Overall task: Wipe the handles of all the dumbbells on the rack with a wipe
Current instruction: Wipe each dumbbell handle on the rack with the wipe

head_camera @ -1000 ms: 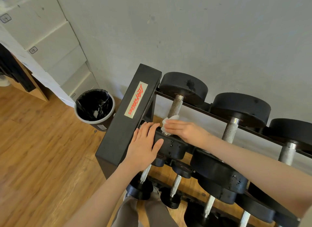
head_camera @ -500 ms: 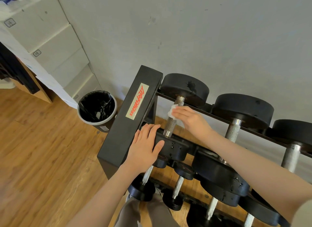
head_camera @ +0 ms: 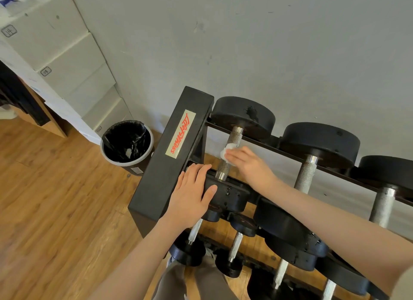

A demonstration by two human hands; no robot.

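Nearest the camera, on the lower tier of the rack [head_camera: 169,165], small dumbbells [head_camera: 192,239] lie with their knurled handles showing. Just above them the left hand [head_camera: 190,194] rests flat, fingers straight and together, on the near black head of the top tier's leftmost dumbbell [head_camera: 232,156]. Beyond it the right hand [head_camera: 248,165] presses a white wipe [head_camera: 228,151] against that dumbbell's handle, fingers wrapped partly round it. Farther left, a bin [head_camera: 127,143] lined in black stands on the wooden floor [head_camera: 55,199] by the grey wall [head_camera: 268,43].
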